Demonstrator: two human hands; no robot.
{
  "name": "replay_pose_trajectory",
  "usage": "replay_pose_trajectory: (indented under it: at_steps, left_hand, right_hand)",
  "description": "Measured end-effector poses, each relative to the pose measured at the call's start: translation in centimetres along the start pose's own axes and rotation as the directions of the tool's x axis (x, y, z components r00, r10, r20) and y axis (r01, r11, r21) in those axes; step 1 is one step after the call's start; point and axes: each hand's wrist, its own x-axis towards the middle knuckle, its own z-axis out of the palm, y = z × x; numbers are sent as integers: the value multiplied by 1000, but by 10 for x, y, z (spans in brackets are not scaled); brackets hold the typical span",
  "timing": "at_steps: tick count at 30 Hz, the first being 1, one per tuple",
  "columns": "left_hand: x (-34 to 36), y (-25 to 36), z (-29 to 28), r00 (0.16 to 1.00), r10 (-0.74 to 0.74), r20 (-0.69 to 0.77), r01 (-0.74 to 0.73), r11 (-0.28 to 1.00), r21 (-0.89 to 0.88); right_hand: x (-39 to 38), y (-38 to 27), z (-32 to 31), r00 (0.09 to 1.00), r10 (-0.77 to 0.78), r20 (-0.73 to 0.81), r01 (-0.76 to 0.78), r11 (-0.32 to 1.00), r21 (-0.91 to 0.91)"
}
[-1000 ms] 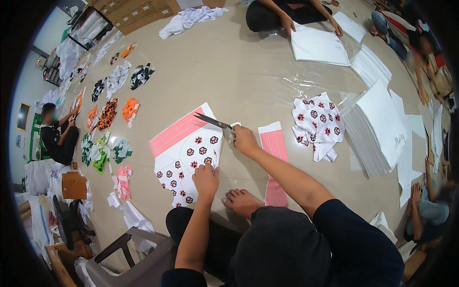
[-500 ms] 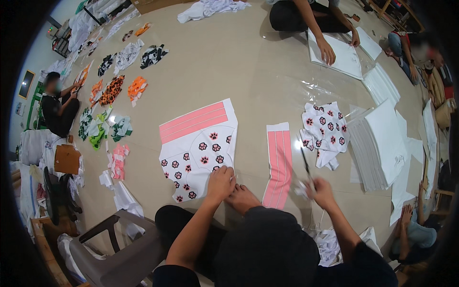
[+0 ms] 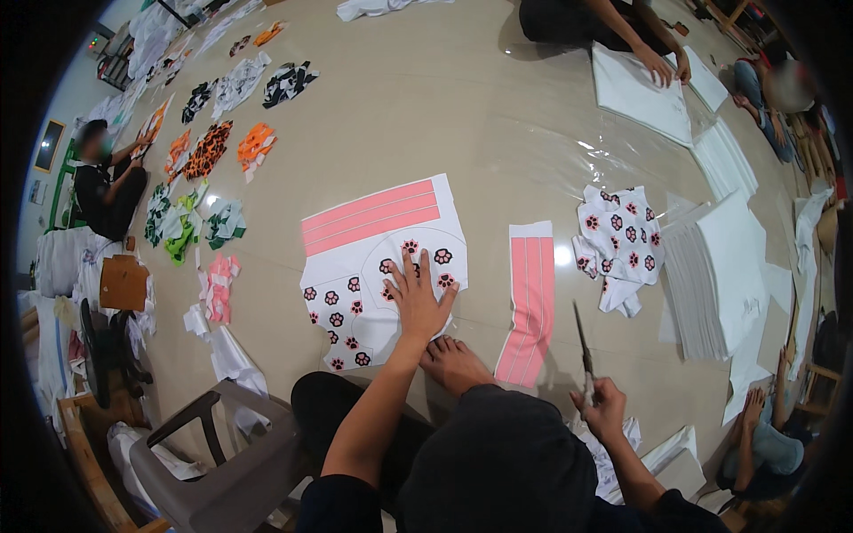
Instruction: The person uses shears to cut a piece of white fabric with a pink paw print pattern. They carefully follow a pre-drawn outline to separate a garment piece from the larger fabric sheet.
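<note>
My left hand (image 3: 419, 300) lies flat with fingers spread on a white fabric panel (image 3: 336, 269) printed with paw marks and pink bands. The panel rests on the floor beside my bare foot (image 3: 458, 364). In my right hand (image 3: 604, 410) is a pair of scissors (image 3: 583, 345), its dark blades pointing away from me and held clear of the cloth. Whether the blades are parted is hard to make out. Between my hands lies a separate pink striped fabric strip (image 3: 531, 298). Farther right sits a crumpled heap of paw-print fabric pieces (image 3: 625, 233).
Stacked white sheets (image 3: 711, 275) stand on the right. A co-worker's hands (image 3: 662, 69) handle white sheets at the far right. Several coloured fabric heaps (image 3: 206, 149) lie on the left, near another seated person (image 3: 108, 182). A grey-brown plastic stool (image 3: 227, 453) stands close at my left.
My left hand has moved up from the panel's lower edge and spread out over it. My right hand has drawn slightly back with the scissors; the white scrap by it no longer shows.
</note>
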Motion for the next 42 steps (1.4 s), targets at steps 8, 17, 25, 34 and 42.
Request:
replay_pose_trajectory:
  at_steps: [8,17,25,34,42]
  left_hand:
    - [-12,-37,-27,990,73,121,-84,993,88]
    - [29,-80,-23,954,-194,-228,221,970,101]
    - [115,-96,-25,992,-67,-109,88,976,198]
    - [157,-74,-26,967,226,-120,-221,974,59]
    - [55,-107,-44,996,48,-77,-40,993,107]
  right_hand:
    - [86,-58,64,951,-69,301,-35,945,326]
    - [119,-60,99,873,-101,478,-32,965,261]
    - [133,-91,99,859,53,509,-230,928,293]
    - [137,-97,103,860,116,497,-280,921,270]
    - [126,-90,98,827,189,530,-399,861,316]
